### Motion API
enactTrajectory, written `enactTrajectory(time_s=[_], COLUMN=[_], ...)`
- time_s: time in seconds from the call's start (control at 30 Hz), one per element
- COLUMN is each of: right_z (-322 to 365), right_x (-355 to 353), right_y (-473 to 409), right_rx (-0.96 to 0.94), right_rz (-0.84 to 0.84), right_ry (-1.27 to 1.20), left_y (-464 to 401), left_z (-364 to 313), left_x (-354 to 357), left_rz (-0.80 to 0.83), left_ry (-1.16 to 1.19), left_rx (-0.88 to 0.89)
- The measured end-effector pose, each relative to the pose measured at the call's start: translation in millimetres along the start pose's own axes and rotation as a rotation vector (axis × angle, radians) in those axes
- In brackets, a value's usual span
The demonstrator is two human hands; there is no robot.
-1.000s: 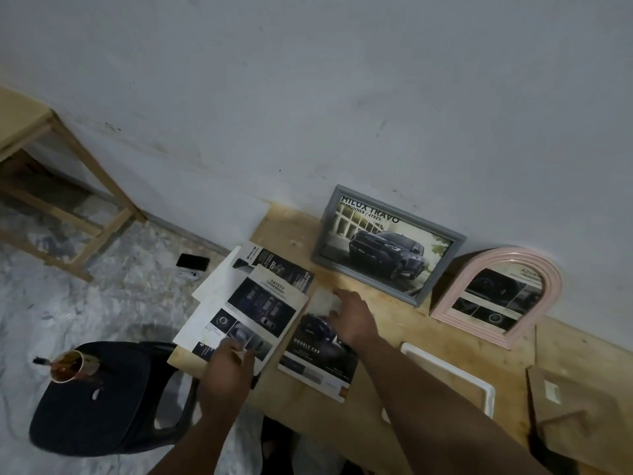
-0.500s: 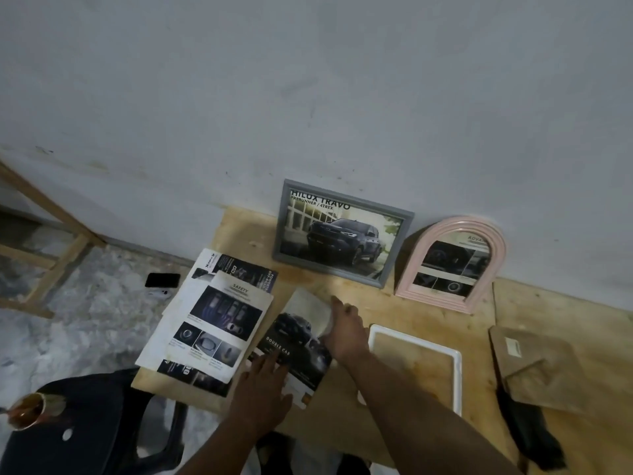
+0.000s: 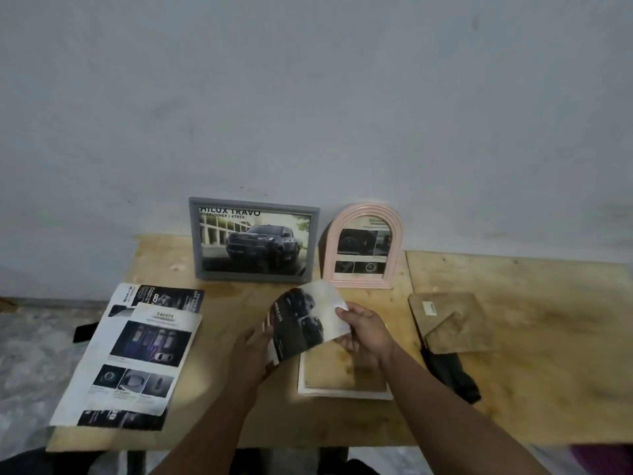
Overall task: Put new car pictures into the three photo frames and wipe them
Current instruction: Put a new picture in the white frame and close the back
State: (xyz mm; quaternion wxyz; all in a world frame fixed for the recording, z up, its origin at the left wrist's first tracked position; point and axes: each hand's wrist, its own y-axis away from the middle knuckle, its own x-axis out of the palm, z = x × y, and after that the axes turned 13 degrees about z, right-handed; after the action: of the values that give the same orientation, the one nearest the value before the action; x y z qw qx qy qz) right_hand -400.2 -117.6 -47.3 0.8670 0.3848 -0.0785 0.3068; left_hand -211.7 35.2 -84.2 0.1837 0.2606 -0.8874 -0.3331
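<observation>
A car picture (image 3: 305, 320) showing a dark car is lifted off the wooden table (image 3: 513, 354), held by both hands. My right hand (image 3: 366, 330) pinches its right edge; my left hand (image 3: 251, 351) grips its lower left edge. Below it a white photo frame (image 3: 342, 394) lies flat with the wood showing through. A grey frame (image 3: 255, 240) with a truck picture and a pink arched frame (image 3: 363, 245) with a car picture lean on the wall.
Loose car brochure pages (image 3: 137, 354) lie at the table's left and overhang its front edge. A brown backing board with a stand (image 3: 448, 320) lies at the right, a dark cloth (image 3: 452, 375) beside it. The grey wall stands just behind the frames.
The car picture lay on the table under my hands; now both hands hold it up above the white frame. The view has swung right and squared up to the table.
</observation>
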Motion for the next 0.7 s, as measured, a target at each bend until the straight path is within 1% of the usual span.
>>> enactTrajectory(time_s=[0.03, 0.07, 0.17, 0.23, 0.37, 0.47, 0.53, 0.6, 0.7], right_z=[-3, -8, -33, -52, -70, -72, -73, -75, -78], right_x=[-15, -30, -68, -82, -93, -96, -98, -100, -103], right_y=[8, 16, 30, 38, 54, 56, 53, 50, 45], right_rx=[-0.002, 0.008, 0.024, 0.028, 0.050, 0.056, 0.066, 0.079, 0.105], right_rz=[-0.051, -0.113, -0.332, -0.383, -0.446, -0.467, -0.459, -0.460, -0.474], right_ry=[0.029, 0.109, 0.511, 0.637, 0.764, 0.831, 0.854, 0.871, 0.858], left_y=[-2, -4, -7, -10, -15, -16, -16, -15, -15], left_z=[2, 4, 13, 22, 44, 58, 63, 65, 67], left_x=[11, 22, 48, 56, 60, 55, 49, 46, 44], left_rz=[0.045, 0.065, 0.094, 0.121, 0.123, 0.082, 0.104, 0.157, 0.220], left_ry=[-0.011, -0.066, -0.281, -0.450, -0.795, -1.094, -1.184, -1.195, -1.278], left_rx=[0.009, 0.046, 0.161, 0.160, 0.119, 0.157, 0.170, 0.141, 0.122])
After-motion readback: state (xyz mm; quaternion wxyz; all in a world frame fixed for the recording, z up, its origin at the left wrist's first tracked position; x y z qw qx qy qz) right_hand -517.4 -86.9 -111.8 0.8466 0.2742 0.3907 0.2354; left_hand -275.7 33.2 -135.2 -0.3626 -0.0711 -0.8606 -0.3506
